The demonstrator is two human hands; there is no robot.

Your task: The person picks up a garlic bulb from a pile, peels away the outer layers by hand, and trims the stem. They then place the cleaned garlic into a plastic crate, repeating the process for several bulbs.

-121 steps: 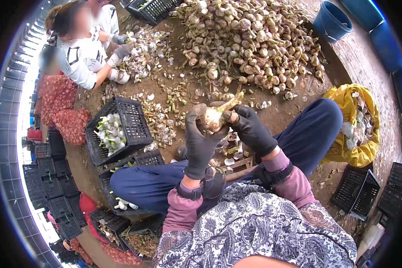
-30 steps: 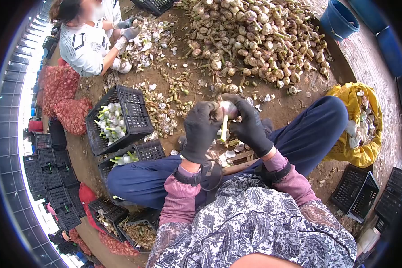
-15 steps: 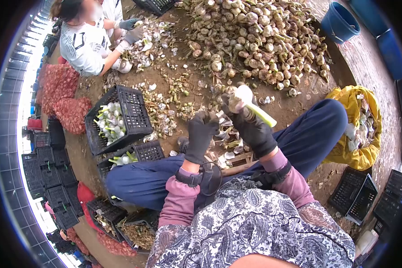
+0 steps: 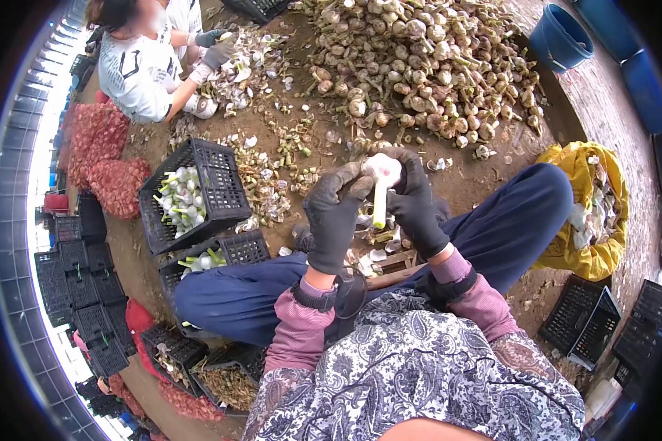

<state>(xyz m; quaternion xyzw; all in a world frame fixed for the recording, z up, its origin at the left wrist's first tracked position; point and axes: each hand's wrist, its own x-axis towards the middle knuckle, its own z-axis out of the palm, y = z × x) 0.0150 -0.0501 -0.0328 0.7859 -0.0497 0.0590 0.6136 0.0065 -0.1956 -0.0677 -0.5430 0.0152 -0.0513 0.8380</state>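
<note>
A white garlic bulb (image 4: 382,170) with a pale green stem pointing down toward me is between my two gloved hands. My right hand (image 4: 413,198), in a dark glove, has its fingers wrapped round the bulb's right side and top. My left hand (image 4: 336,209), also dark-gloved, presses its fingertips on the bulb's left side. Loose white peels (image 4: 377,256) lie below the hands, between my legs. Beyond them spreads a large heap of unpeeled garlic (image 4: 426,66).
A black crate (image 4: 224,184) of peeled garlic stands at left, near red mesh sacks (image 4: 99,140). A co-worker (image 4: 140,73) sits at upper left handling garlic. A yellow sack (image 4: 614,250) and black crate (image 4: 577,320) are at right, a blue bucket (image 4: 559,40) at upper right.
My left hand has moved up and right onto the bulb. The bulb has turned, so its stem now points down instead of to the lower right.
</note>
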